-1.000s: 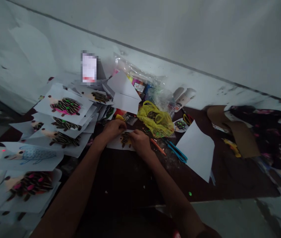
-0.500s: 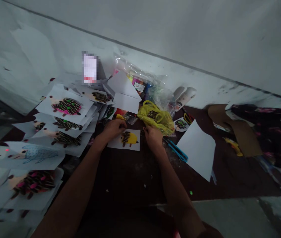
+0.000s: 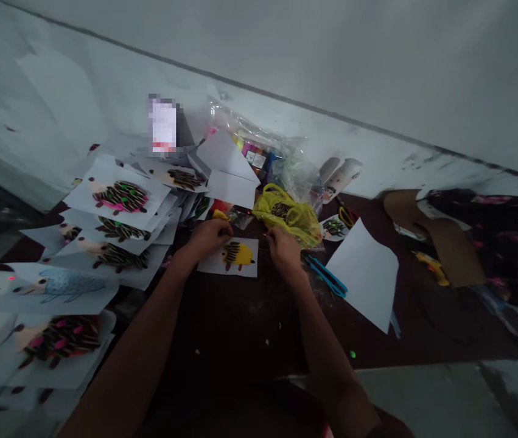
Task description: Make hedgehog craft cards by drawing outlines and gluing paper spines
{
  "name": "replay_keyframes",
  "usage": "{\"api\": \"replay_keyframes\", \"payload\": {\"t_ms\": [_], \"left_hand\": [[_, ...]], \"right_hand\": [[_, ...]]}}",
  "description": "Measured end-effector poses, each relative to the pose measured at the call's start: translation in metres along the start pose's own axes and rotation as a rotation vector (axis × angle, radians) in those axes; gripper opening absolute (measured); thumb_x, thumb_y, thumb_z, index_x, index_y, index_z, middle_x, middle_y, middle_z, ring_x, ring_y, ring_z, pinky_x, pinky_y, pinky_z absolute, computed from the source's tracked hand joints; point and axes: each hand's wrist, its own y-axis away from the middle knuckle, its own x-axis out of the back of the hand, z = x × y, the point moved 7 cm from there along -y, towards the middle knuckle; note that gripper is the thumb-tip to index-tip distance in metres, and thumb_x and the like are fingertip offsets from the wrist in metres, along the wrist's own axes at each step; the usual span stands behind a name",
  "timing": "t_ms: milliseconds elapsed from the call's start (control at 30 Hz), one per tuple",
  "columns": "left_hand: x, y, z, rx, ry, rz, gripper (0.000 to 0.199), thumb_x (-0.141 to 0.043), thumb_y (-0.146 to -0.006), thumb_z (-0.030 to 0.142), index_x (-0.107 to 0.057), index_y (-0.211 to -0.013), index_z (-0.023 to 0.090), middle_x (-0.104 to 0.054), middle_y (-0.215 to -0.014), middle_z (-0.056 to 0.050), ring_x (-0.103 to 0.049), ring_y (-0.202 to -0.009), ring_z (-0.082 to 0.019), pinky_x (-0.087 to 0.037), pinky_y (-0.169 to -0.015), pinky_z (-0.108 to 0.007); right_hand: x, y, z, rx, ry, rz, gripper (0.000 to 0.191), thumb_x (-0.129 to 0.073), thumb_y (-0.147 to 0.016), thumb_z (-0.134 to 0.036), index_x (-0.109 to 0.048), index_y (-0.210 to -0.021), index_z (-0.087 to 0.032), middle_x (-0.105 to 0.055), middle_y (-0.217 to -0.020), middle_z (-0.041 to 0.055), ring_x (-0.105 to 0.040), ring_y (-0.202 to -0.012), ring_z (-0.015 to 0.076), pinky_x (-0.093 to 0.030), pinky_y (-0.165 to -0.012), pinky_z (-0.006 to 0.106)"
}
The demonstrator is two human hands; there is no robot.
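A small white paper (image 3: 208, 263) lies on the dark table in front of me, bearing a yellow hedgehog figure (image 3: 246, 254) with dark striped pieces on its left part. My left hand (image 3: 208, 236) is closed at the paper's upper left edge, fingers curled together; what they hold, if anything, is hidden. Just right of the paper, my right hand (image 3: 283, 248) is closed in a pinch, and anything in its fingertips is too small to make out. Beyond it sits a yellow plastic bag (image 3: 302, 219) with dark striped pieces inside, like seeds.
Stacked papers with hedgehog pictures (image 3: 119, 198) crowd the left side. A blue-handled cutter (image 3: 327, 277) lies by a white sheet (image 3: 368, 274) on the right. Clear plastic packaging (image 3: 295, 176) and folded paper (image 3: 234, 188) stand at the back. Brown cardboard (image 3: 455, 255) and dark flowered cloth (image 3: 491, 243) are farther right.
Almost nothing differs. My right hand has shifted very slightly near the yellow bag, while my left hand stays at the paper's edge. The view has moved a little.
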Motion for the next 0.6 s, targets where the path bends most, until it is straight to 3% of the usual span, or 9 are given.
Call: {"api": "replay_keyframes", "payload": {"t_ms": [100,267,600], "left_hand": [[-0.001,-0.001,0.0,-0.02,0.011,0.011,0.018,-0.06,-0.078,0.016,-0.075,-0.087,0.02,-0.076,-0.09,-0.003,-0.066,-0.081,-0.018,-0.045,-0.07,-0.027],[-0.001,0.0,-0.002,-0.026,0.031,0.02,0.021,-0.061,-0.078,0.016,-0.076,-0.091,0.023,-0.075,-0.092,-0.002,-0.065,-0.084,-0.017,-0.047,-0.073,-0.026],[-0.004,-0.002,-0.005,-0.142,0.207,-0.134,0.034,-0.051,-0.079,0.011,-0.08,-0.094,0.019,-0.072,-0.095,-0.005,-0.062,-0.083,-0.015,-0.049,-0.074,-0.024]], "right_hand": [[-0.002,0.001,-0.004,0.044,-0.126,0.012,0.021,-0.048,-0.095,-0.022,-0.067,-0.101,-0.019,-0.071,-0.095,0.0067,-0.062,-0.086,0.0207,-0.046,-0.079,0.031],[-0.012,0.007,-0.023,0.21,-0.28,0.005,0.017,-0.052,-0.091,-0.016,-0.069,-0.097,-0.019,-0.071,-0.096,0.005,-0.063,-0.092,0.0181,-0.046,-0.085,0.028],[-0.019,0.011,-0.037,0.252,-0.205,-0.03,0.021,-0.053,-0.095,-0.017,-0.074,-0.098,-0.019,-0.067,-0.096,0.0058,-0.063,-0.088,0.0153,-0.045,-0.079,0.024]]}}
